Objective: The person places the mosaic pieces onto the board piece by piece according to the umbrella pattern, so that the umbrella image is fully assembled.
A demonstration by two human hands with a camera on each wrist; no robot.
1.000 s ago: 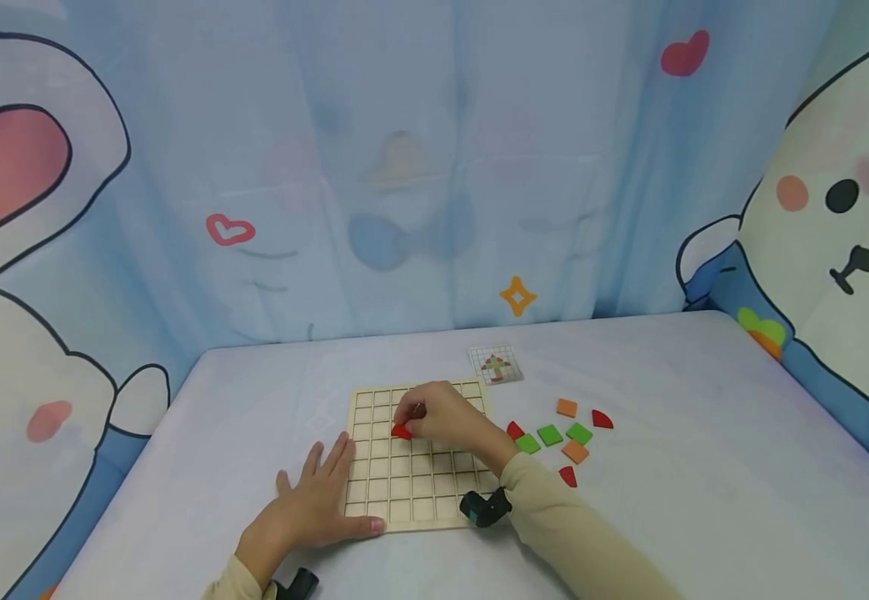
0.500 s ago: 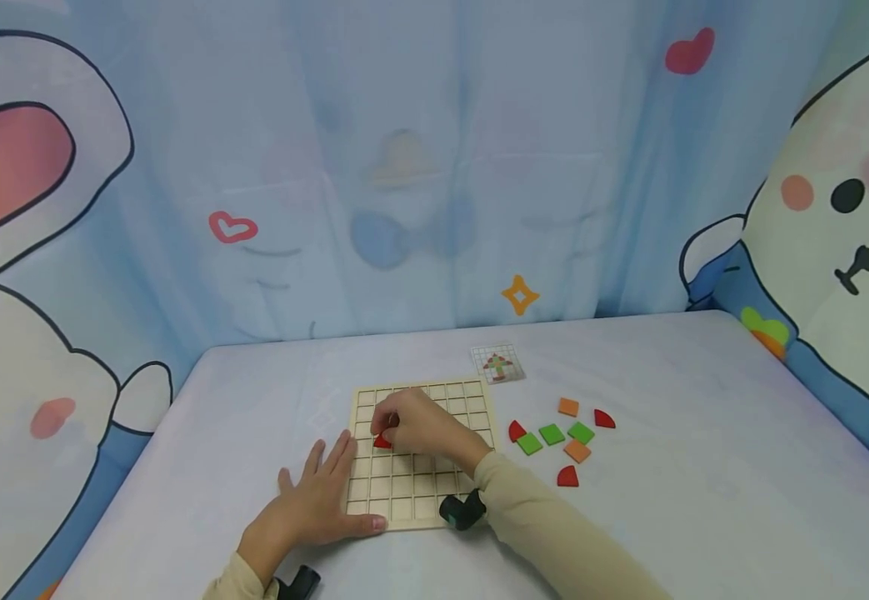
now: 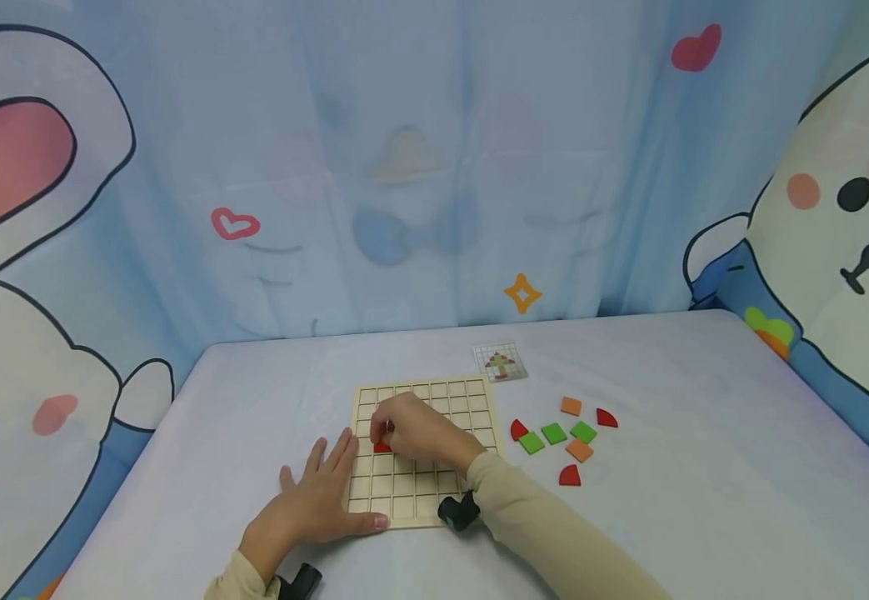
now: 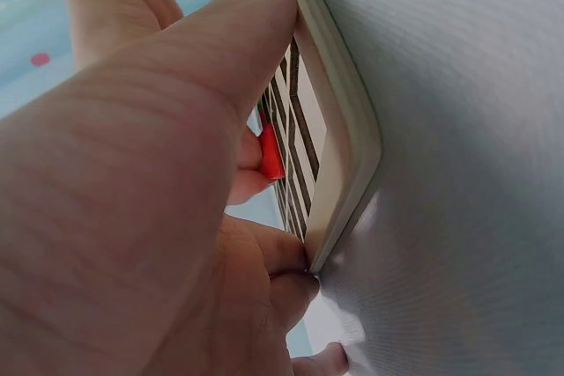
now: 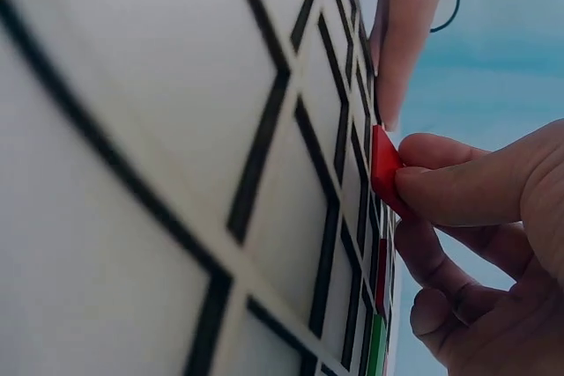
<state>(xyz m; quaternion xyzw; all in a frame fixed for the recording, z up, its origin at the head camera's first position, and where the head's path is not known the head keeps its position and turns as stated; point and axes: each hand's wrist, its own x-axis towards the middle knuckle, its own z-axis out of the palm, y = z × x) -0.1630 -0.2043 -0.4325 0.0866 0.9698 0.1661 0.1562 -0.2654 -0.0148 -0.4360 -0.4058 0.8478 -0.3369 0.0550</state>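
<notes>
- Head: the right hand pinches a red piece at the left part of the grid board; the left hand, fingers spread, braces the near-left corner (a good anchor, I judge).
- Left wrist: thumb and fingers meet the grid board's rim; light, steady pressure should suffice.
- Right wrist: thumb and forefinger pinch the red piece's edge; whether it sits flush, I cannot tell; squaring it before release seems wise.

board: pale wood-tone, dark-lined grid | pinched piece: red | wedges: red | squares: green, orange | card: gridded, red-green-orange print | cloth: whitish | sleeves: beige | curtain over there: light blue, reddish hearts
</notes>
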